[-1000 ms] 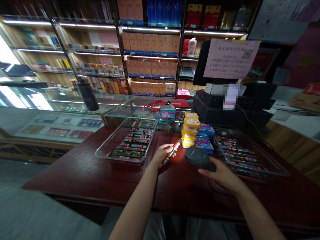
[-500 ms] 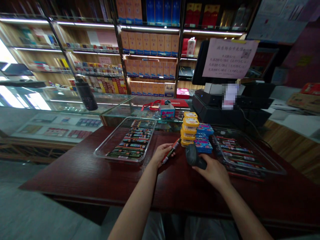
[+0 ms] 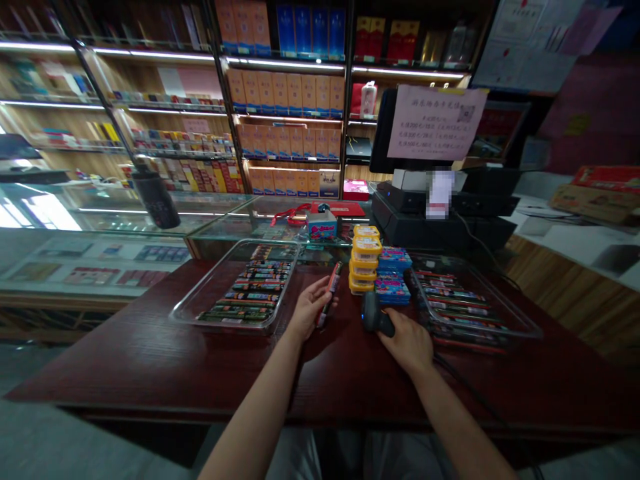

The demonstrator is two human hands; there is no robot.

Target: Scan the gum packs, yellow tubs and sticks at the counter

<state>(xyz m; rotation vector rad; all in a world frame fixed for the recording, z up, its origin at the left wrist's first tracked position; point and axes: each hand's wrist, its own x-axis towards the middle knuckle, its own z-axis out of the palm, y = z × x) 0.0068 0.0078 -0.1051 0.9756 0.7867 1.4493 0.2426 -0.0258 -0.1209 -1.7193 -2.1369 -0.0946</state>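
My left hand (image 3: 311,308) is closed round a slim stick-shaped packet (image 3: 330,293), dark with a red side, held tilted above the desk. A dark handheld barcode scanner (image 3: 373,313) is gripped in my right hand (image 3: 407,341), its head turned toward the packet, with a small blue light on it. To the left lies a clear plastic tray (image 3: 273,325) with several similar stick packets (image 3: 255,287). A second clear tray (image 3: 530,331) on the right holds more of them. Between the trays stand stacked yellow-lidded tubs (image 3: 365,263) beside blue packs (image 3: 393,283).
The dark red wooden desk (image 3: 150,360) meets a glass display counter (image 3: 220,230) behind. An opened small box (image 3: 321,227) sits on the glass. A monitor with a paper notice (image 3: 435,123) stands back right. The scanner cable (image 3: 470,387) trails across the desk's right side.
My left hand has turned the stick packet more upright, with its red side now showing. The scanner has tilted in my right hand and its blue light shows. The whole view has shifted slightly.
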